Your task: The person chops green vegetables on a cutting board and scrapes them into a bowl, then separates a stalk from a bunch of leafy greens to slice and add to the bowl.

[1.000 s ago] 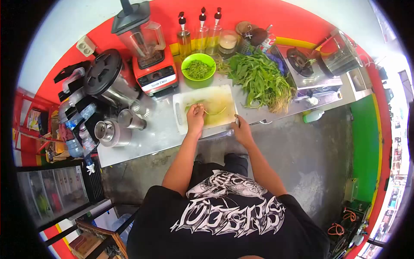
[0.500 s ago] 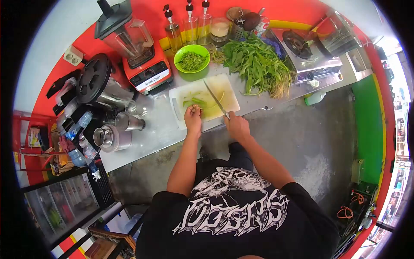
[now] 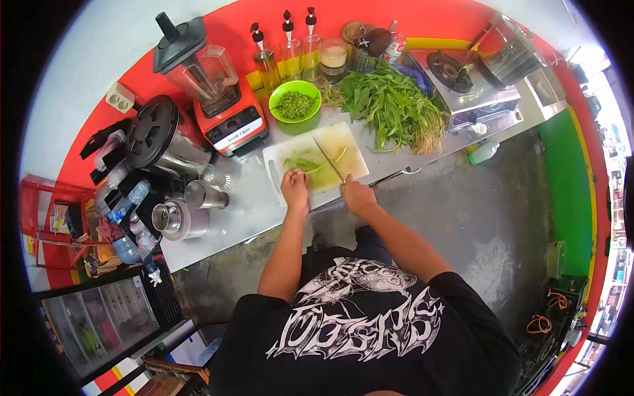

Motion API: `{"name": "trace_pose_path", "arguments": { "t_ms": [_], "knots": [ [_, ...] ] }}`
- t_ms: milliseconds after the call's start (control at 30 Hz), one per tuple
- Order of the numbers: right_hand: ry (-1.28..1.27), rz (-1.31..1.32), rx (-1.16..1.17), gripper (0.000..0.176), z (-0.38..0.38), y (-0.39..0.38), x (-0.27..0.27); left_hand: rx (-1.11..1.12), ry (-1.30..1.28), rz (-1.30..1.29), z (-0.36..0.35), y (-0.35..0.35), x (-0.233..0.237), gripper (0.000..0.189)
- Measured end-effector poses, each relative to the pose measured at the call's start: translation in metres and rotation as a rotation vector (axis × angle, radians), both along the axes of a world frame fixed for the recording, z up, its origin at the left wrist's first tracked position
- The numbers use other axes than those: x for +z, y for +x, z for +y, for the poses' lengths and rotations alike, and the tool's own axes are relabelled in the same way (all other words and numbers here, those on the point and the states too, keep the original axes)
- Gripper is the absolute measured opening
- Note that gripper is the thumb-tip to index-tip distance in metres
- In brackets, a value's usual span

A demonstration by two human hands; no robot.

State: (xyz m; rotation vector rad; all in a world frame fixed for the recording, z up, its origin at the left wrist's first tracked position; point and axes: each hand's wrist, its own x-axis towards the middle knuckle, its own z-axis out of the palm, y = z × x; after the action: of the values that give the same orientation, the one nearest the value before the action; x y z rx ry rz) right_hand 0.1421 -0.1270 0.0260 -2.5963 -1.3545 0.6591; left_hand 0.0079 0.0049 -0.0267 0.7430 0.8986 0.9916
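Observation:
My right hand is wrapped around the handle of a knife, its long blade slanting up and left over the white cutting board. At the board's near left edge, my left hand is closed, fingertips pinched on the end of a thin green stem. That stem runs to the right and passes beneath the blade. Short cut green pieces lie on the board just beyond my left fingers. Behind the board stands a lime-green bowl holding chopped greens.
A leafy green bunch with roots lies right of the board. A red blender, pump bottles and a gas stove line the back. Metal cups and a large steel pot stand left.
The view has shifted slightly, so the counter sits a little lower and to the right. The knife stays in my right hand; my left hand remains at the board's near edge.

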Motion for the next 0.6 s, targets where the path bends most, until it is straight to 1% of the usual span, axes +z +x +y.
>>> {"name": "trace_pose_path", "arguments": {
  "t_ms": [67,100,167,200,267,300,367,400,467,500,600],
  "knots": [
    [-0.024,0.094,-0.037,0.039,0.006,0.005,0.007,0.005,0.013,0.021,0.009,-0.007,0.006,0.004],
    [-0.018,0.09,-0.029,0.039,0.007,0.007,0.008,0.015,0.022,0.043,0.014,-0.01,0.012,0.005],
    [0.083,0.176,-0.074,0.037,0.009,0.011,0.011,0.052,0.03,0.045,0.024,-0.016,0.025,0.002],
    [0.085,0.174,-0.059,0.037,0.01,0.012,0.011,0.033,0.064,0.044,0.028,-0.02,0.032,0.002],
    [0.294,0.214,-0.055,0.036,0.015,0.012,0.012,0.009,0.102,0.022,0.031,-0.028,0.059,0.005],
    [0.299,0.215,-0.047,0.036,0.018,0.008,0.023,0.017,0.108,0.023,0.032,-0.032,0.073,0.005],
    [0.506,0.567,-0.182,0.032,0.024,-0.007,0.072,-0.059,0.189,0.122,0.033,-0.039,0.096,0.007],
    [0.515,0.572,-0.18,0.032,0.027,-0.012,0.088,-0.058,0.198,0.125,0.033,-0.043,0.106,0.007],
    [0.597,0.718,-0.228,0.028,0.032,-0.022,0.113,-0.156,0.299,0.174,0.034,-0.05,0.125,0.008],
    [0.61,0.727,-0.23,0.028,0.034,-0.025,0.122,-0.161,0.311,0.182,0.034,-0.053,0.133,0.008],
    [0.645,0.773,-0.191,0.027,0.037,-0.031,0.133,-0.24,0.368,0.175,0.027,-0.057,0.162,0.009]
  ]
}}
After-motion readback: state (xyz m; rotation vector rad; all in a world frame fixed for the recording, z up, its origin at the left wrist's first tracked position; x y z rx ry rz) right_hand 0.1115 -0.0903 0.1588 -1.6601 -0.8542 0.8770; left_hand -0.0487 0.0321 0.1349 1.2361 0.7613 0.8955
